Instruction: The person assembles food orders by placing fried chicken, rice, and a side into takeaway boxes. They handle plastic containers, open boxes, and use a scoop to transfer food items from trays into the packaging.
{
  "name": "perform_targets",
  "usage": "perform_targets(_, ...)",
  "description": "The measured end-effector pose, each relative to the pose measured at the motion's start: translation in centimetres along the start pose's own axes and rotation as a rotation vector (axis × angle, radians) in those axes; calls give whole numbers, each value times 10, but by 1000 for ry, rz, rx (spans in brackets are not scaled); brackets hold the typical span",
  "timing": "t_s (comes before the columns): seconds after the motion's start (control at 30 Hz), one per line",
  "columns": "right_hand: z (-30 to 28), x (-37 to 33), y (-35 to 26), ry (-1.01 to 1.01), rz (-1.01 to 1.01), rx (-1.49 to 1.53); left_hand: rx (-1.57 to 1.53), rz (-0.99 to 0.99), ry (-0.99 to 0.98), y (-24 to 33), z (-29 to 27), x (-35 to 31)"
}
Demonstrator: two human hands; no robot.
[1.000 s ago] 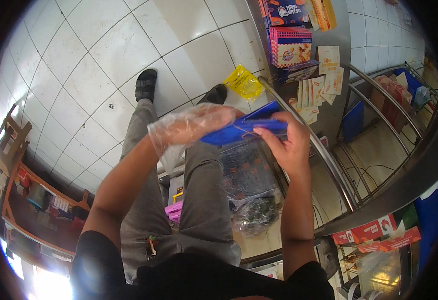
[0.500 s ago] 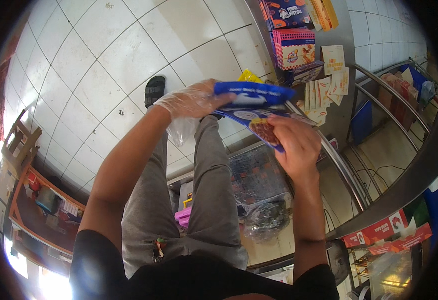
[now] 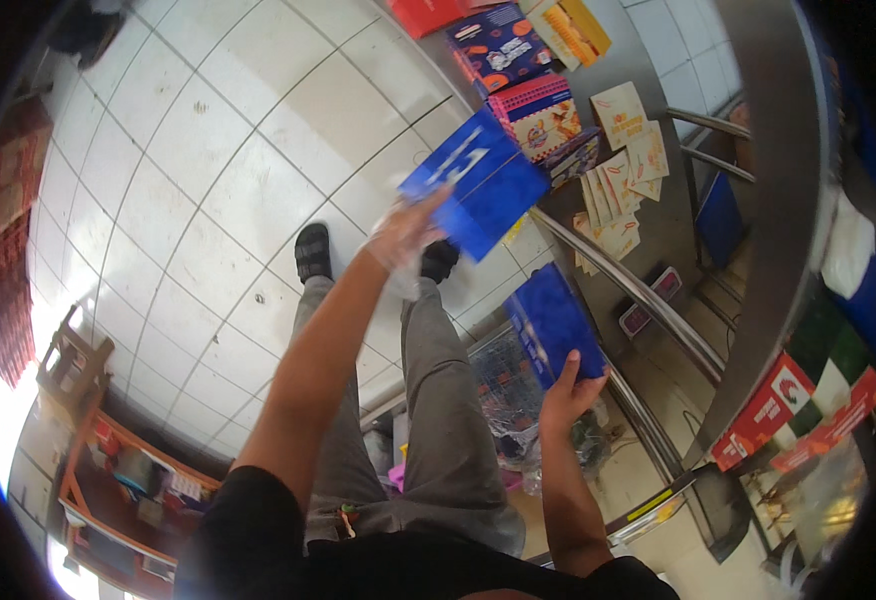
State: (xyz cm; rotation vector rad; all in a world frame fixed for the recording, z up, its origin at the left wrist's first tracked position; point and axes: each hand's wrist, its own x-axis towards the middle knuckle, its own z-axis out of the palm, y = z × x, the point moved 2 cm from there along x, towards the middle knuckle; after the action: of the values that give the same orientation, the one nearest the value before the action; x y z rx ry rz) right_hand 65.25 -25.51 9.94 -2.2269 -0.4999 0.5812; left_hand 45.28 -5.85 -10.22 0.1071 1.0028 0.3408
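In my left hand, which wears a clear plastic glove, is a flat blue carton with white print. My fingers pinch it at its near left edge, and its far corner overlaps the boxes on the steel counter in my view. A second flat blue carton is gripped at its near edge by my bare right hand, thumb lying on top. The two cartons are apart from each other, both above the floor beside the counter's rails.
On the steel counter stand a dark blue printed box, a pink-checked box and several cream paper sleeves. Metal rails run along its side. A wooden shelf stands at the left.
The two blue cartons, close together before, are now apart. My left hand has turned its carton broad side up; my right hand has drawn the other back toward me. The view has shifted right.
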Motion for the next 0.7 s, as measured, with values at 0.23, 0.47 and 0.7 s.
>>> perform_targets(0.23,0,-45,-24,47,214,202,486,-10,-437,4,65,-8)
perform_targets(0.47,-28,-90,-78,119,195,510,342,-194,-340,-18,57,-235)
perform_targets(0.7,-168,-178,-146,668,125,597,712,-28,-558,14,160,-320)
